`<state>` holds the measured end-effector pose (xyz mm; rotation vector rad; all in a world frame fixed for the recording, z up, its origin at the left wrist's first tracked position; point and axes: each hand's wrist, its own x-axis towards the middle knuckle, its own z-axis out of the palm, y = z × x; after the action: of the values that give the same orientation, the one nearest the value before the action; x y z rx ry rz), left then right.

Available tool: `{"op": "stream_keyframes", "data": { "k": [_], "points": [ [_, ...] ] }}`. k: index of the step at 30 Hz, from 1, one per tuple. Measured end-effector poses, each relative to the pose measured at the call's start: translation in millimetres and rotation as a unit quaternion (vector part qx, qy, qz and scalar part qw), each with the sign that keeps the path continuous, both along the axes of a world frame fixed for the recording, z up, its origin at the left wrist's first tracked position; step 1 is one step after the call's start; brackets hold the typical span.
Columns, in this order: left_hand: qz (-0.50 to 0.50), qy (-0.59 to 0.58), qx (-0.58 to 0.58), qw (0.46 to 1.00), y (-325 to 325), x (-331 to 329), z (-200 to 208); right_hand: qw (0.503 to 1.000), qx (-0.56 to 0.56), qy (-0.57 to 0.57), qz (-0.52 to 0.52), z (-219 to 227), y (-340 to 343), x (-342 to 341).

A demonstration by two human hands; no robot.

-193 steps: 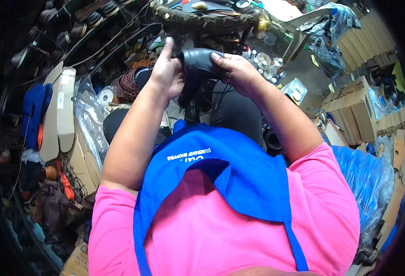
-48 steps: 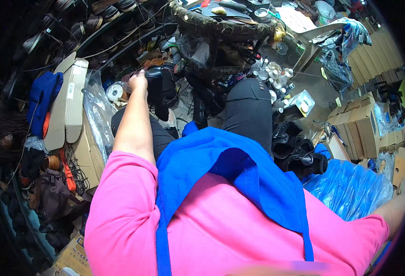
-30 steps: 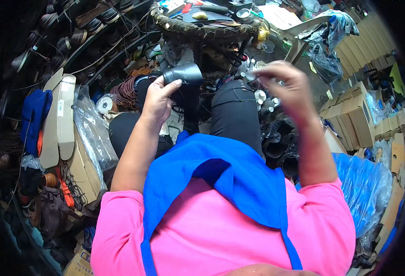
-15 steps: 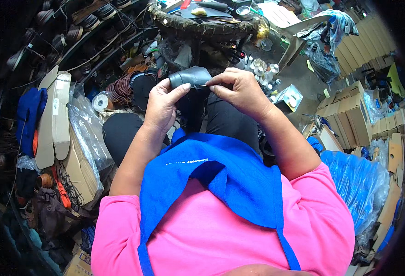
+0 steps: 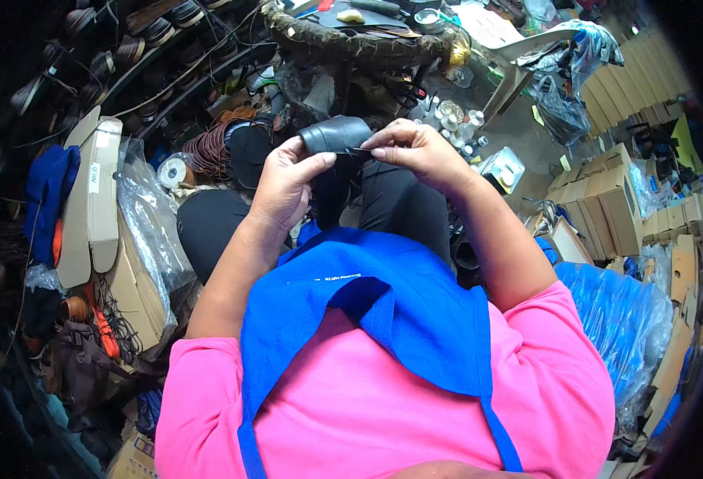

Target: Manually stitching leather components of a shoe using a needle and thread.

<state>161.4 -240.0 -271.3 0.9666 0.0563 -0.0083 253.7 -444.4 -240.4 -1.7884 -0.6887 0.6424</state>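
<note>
Above my knees, my left hand [image 5: 290, 177] is closed on a curved black leather piece [image 5: 337, 133] that looks like a shoe upper with a seam across it. The thumb lies along its near edge, while the other fingers are partly hidden behind it. At the right end of the leather, my right hand [image 5: 415, 154] is closed in a pinch. A thin dark sliver [image 5: 357, 151] sticks out from its fingertips against the near edge; its kind is too small to tell.
A round work stand [image 5: 319, 33] with tools and scraps on top is ahead. Shelves of shoes [image 5: 132, 49] line the far left. Coiled cord [image 5: 208, 148] and cardboard [image 5: 96, 199] lie left. White bottles [image 5: 451, 120], cartons [image 5: 603, 199] and a blue plastic-wrapped bundle [image 5: 607, 319] are right.
The leather has shifted slightly right and turned so its stitched outer face shows more. My right hand has moved a little to the right, still pinched.
</note>
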Motion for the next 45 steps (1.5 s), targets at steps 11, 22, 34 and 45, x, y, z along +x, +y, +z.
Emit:
{"op": "stream_keyframes", "data": {
  "k": [11, 22, 34, 45],
  "points": [
    [-0.019, 0.01, -0.019, 1.0, -9.8, -15.0, -15.3, 0.983, 0.064, 0.171, -0.022, -27.4, 2.2, -16.7],
    [-0.042, 0.044, -0.112, 0.992, -18.4, -20.6, -30.5, 0.975, 0.084, 0.207, -0.006, -42.3, -8.5, -20.5],
    [-0.008, 0.021, -0.059, 0.998, -5.1, -21.3, -29.0, 0.999, 0.026, 0.021, 0.035, -22.1, 3.9, -16.6],
    [-0.026, 0.049, -0.123, 0.991, 4.2, -26.3, -54.1, 0.985, 0.06, 0.161, 0.016, -40.9, 25.8, -16.7]
  ]
}}
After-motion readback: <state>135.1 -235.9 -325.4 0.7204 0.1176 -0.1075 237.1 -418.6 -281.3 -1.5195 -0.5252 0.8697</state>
